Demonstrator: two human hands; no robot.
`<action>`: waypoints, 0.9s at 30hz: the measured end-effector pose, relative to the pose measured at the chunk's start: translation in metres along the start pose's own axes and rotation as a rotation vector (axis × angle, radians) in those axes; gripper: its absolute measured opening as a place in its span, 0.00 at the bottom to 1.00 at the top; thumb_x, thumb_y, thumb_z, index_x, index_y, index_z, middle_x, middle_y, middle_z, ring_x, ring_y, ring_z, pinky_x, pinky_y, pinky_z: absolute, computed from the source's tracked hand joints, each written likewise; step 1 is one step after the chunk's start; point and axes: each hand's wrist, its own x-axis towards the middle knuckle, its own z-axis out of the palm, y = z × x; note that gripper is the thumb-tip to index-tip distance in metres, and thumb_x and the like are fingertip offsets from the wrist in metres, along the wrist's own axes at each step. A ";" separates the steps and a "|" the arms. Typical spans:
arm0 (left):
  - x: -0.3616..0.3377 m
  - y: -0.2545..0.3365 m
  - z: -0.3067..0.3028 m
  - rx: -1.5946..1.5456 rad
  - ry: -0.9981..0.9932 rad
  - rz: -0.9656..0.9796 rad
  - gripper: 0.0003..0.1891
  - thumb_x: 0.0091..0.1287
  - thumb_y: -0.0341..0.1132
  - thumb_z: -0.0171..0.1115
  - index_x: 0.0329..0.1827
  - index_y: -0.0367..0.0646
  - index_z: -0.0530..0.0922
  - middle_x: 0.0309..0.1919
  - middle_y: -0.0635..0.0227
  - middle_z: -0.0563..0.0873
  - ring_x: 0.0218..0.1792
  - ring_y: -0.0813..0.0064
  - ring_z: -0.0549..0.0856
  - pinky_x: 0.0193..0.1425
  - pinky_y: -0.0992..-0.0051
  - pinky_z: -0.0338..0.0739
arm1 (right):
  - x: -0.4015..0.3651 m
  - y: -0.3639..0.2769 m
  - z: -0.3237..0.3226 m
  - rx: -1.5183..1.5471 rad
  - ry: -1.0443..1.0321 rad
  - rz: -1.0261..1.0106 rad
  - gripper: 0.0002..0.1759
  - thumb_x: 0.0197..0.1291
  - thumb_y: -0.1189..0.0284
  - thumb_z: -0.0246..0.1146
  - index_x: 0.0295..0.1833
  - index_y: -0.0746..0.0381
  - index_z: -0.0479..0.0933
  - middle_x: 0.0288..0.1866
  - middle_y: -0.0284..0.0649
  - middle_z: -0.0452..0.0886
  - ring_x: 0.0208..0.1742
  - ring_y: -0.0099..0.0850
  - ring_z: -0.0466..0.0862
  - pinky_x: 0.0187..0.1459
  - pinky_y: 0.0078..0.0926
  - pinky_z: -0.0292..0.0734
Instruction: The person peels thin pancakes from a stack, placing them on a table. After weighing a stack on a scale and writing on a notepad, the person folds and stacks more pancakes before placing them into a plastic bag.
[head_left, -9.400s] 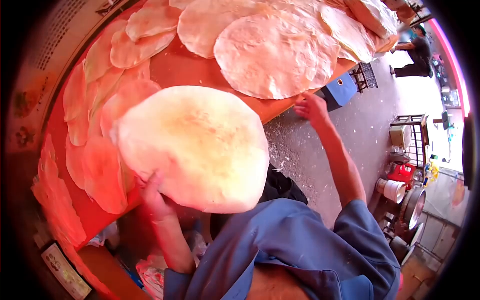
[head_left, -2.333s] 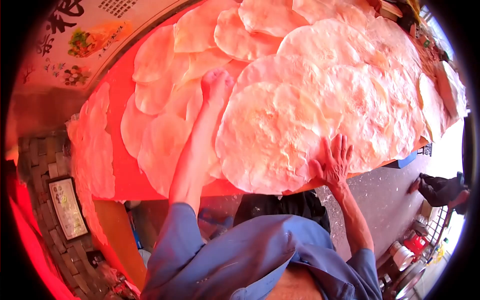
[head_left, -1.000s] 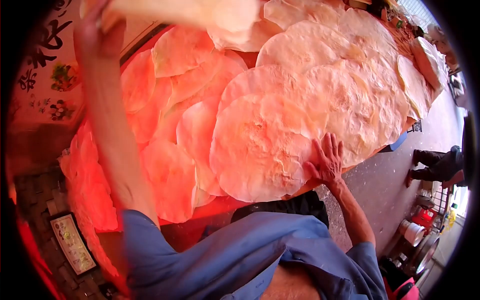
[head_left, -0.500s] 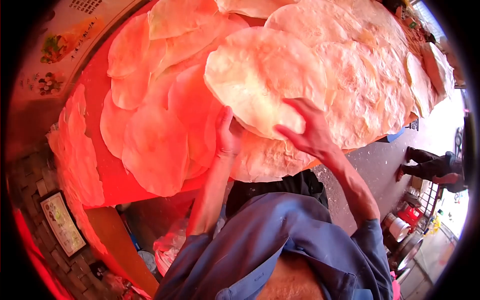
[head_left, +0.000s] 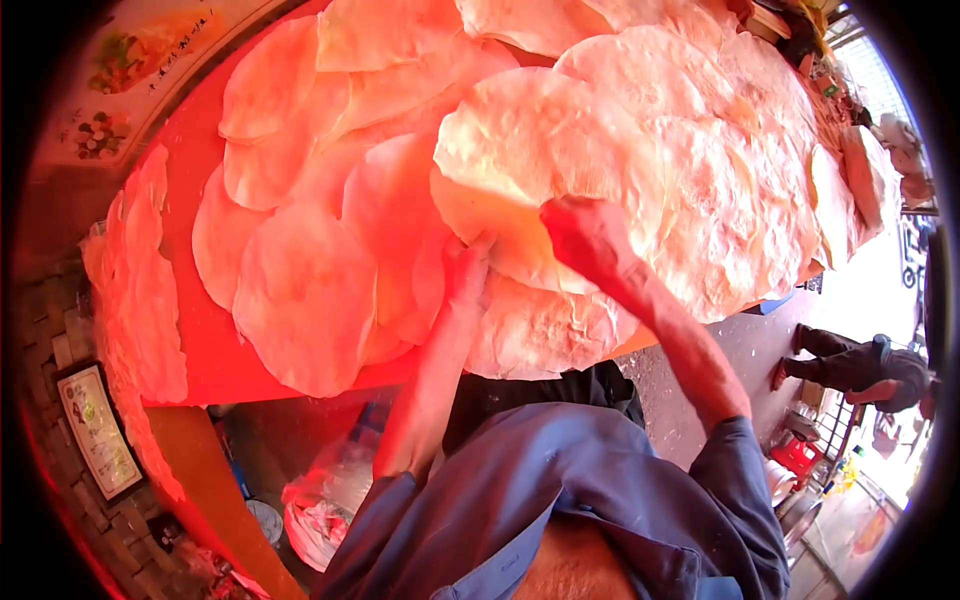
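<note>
Many thin, round, pale sheets that look like dough overlap on the red table (head_left: 215, 375). One large sheet (head_left: 530, 140) lies in front of me, on top of others. My right hand (head_left: 590, 235) is closed at this sheet's lower middle; whether its fingers pinch the sheet is hidden. At the sheet's lower left edge is my left hand (head_left: 466, 268), blurred, with its fingers pointing up and their grip unclear. Left of it lies another round sheet (head_left: 305, 300). A wrinkled sheet (head_left: 550, 330) lies just below both hands, near the table's front edge.
A person (head_left: 865, 370) in dark clothes is at the far right, beyond the table. Below the table's left part are a plastic bag (head_left: 325, 510) and an orange board (head_left: 215, 480). A framed sign (head_left: 100, 430) is at the left. Pots and a red container (head_left: 797, 456) stand at the lower right.
My right hand has gone from spread fingers on the sheet to closed, slightly further left. My left hand has moved slightly right and down. The view has shifted a little.
</note>
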 end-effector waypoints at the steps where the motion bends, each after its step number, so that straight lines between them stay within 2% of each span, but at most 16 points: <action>1: -0.002 0.007 0.002 -0.021 0.003 0.013 0.15 0.67 0.26 0.59 0.56 0.37 0.76 0.48 0.66 0.83 0.47 0.75 0.83 0.53 0.74 0.78 | 0.013 0.015 -0.007 -0.064 0.053 -0.065 0.03 0.46 0.77 0.57 0.25 0.57 0.73 0.20 0.43 0.75 0.22 0.44 0.79 0.23 0.42 0.72; 2: -0.009 0.016 0.003 -0.043 0.013 0.022 0.15 0.66 0.26 0.60 0.56 0.36 0.76 0.47 0.65 0.83 0.46 0.75 0.83 0.52 0.74 0.79 | 0.035 0.030 -0.042 -0.070 -0.146 0.105 0.01 0.51 0.73 0.62 0.31 0.55 0.78 0.28 0.43 0.79 0.29 0.35 0.82 0.28 0.33 0.72; 4: -0.025 0.032 0.002 -0.086 0.037 0.034 0.15 0.66 0.27 0.60 0.55 0.35 0.76 0.46 0.65 0.84 0.43 0.75 0.84 0.50 0.75 0.79 | 0.084 0.053 -0.109 -0.237 0.186 -0.133 0.04 0.48 0.71 0.65 0.26 0.59 0.79 0.20 0.42 0.79 0.21 0.33 0.80 0.22 0.29 0.72; 5: -0.031 0.038 -0.003 -0.106 0.045 0.044 0.16 0.65 0.27 0.60 0.55 0.34 0.76 0.45 0.65 0.84 0.42 0.75 0.84 0.49 0.75 0.79 | 0.107 0.057 -0.147 -0.333 0.331 -0.206 0.04 0.49 0.71 0.64 0.27 0.59 0.79 0.21 0.41 0.79 0.21 0.33 0.80 0.22 0.29 0.72; 6: -0.032 0.036 -0.020 -0.031 -0.012 0.133 0.15 0.65 0.27 0.60 0.55 0.34 0.77 0.46 0.65 0.84 0.44 0.75 0.83 0.51 0.76 0.78 | 0.122 0.054 -0.175 -0.413 0.414 -0.250 0.03 0.49 0.72 0.64 0.28 0.59 0.79 0.22 0.41 0.79 0.22 0.33 0.81 0.23 0.29 0.73; 9: -0.033 0.023 -0.045 0.030 0.185 0.209 0.15 0.65 0.28 0.60 0.54 0.34 0.77 0.48 0.66 0.83 0.49 0.75 0.81 0.54 0.76 0.76 | 0.157 0.038 -0.214 -0.597 0.521 -0.324 0.02 0.50 0.72 0.64 0.31 0.57 0.78 0.24 0.39 0.81 0.24 0.33 0.82 0.24 0.30 0.74; 10: -0.032 0.016 -0.061 0.058 0.144 0.189 0.20 0.64 0.26 0.61 0.60 0.39 0.75 0.54 0.67 0.82 0.55 0.73 0.80 0.58 0.71 0.77 | 0.165 0.034 -0.211 -0.631 0.525 -0.333 0.02 0.50 0.72 0.64 0.32 0.57 0.78 0.25 0.38 0.81 0.25 0.33 0.82 0.24 0.30 0.74; 12: -0.038 0.020 -0.054 0.029 0.138 0.168 0.18 0.66 0.29 0.59 0.58 0.37 0.75 0.52 0.67 0.82 0.54 0.74 0.80 0.58 0.72 0.75 | 0.177 0.029 -0.187 -0.675 0.484 -0.336 0.03 0.51 0.73 0.63 0.34 0.56 0.78 0.27 0.37 0.82 0.26 0.33 0.83 0.25 0.30 0.75; 15: -0.044 0.025 -0.045 -0.091 0.081 0.098 0.19 0.68 0.32 0.58 0.60 0.36 0.73 0.53 0.66 0.82 0.53 0.73 0.80 0.57 0.72 0.76 | 0.176 0.052 -0.107 -0.573 0.239 -0.316 0.06 0.51 0.73 0.63 0.36 0.54 0.78 0.29 0.35 0.83 0.28 0.33 0.84 0.26 0.31 0.75; 17: -0.052 0.031 -0.035 -0.170 0.050 0.029 0.21 0.69 0.35 0.58 0.62 0.37 0.71 0.54 0.65 0.81 0.53 0.72 0.81 0.55 0.71 0.77 | 0.153 0.072 -0.040 -0.225 0.062 -0.264 0.16 0.57 0.72 0.62 0.53 0.56 0.79 0.34 0.41 0.84 0.38 0.38 0.85 0.35 0.36 0.79; 18: -0.057 0.039 -0.023 -0.198 0.047 -0.003 0.22 0.69 0.36 0.57 0.63 0.37 0.70 0.54 0.65 0.81 0.53 0.72 0.81 0.54 0.71 0.77 | 0.128 0.080 -0.002 0.018 0.226 -0.345 0.23 0.58 0.69 0.63 0.60 0.58 0.76 0.38 0.46 0.83 0.42 0.43 0.83 0.40 0.41 0.79; 21: -0.060 0.030 -0.037 -0.210 -0.056 -0.037 0.22 0.72 0.43 0.53 0.64 0.39 0.70 0.55 0.62 0.81 0.52 0.69 0.83 0.51 0.70 0.81 | 0.057 -0.009 -0.016 0.294 -0.235 -0.071 0.36 0.53 0.54 0.68 0.63 0.65 0.72 0.46 0.51 0.83 0.46 0.49 0.83 0.46 0.43 0.79; 22: -0.062 0.031 -0.032 -0.278 -0.112 -0.049 0.22 0.72 0.43 0.52 0.64 0.40 0.70 0.55 0.62 0.81 0.51 0.69 0.83 0.51 0.70 0.81 | 0.027 -0.026 0.002 0.321 -0.244 -0.070 0.39 0.52 0.46 0.67 0.57 0.69 0.74 0.38 0.53 0.82 0.40 0.51 0.82 0.42 0.45 0.79; 23: -0.063 0.035 -0.025 -0.346 -0.169 -0.058 0.22 0.73 0.44 0.51 0.64 0.40 0.70 0.55 0.61 0.81 0.51 0.69 0.83 0.50 0.70 0.81 | 0.017 -0.047 -0.016 0.333 -0.432 -0.066 0.43 0.50 0.46 0.69 0.59 0.70 0.73 0.42 0.56 0.82 0.46 0.53 0.82 0.46 0.44 0.80; 24: -0.067 0.042 -0.006 -0.242 -0.109 -0.002 0.24 0.74 0.47 0.47 0.64 0.39 0.69 0.54 0.59 0.81 0.50 0.65 0.83 0.53 0.67 0.81 | 0.006 -0.061 -0.022 0.272 -0.444 -0.076 0.40 0.48 0.47 0.70 0.55 0.70 0.74 0.38 0.56 0.81 0.39 0.52 0.83 0.41 0.43 0.80; 27: -0.060 0.036 0.008 -0.344 -0.158 0.021 0.25 0.75 0.47 0.47 0.66 0.38 0.68 0.55 0.57 0.81 0.52 0.61 0.83 0.56 0.63 0.79 | -0.002 -0.063 -0.015 0.090 -0.332 -0.028 0.16 0.50 0.63 0.67 0.36 0.64 0.76 0.27 0.49 0.79 0.31 0.46 0.82 0.30 0.43 0.76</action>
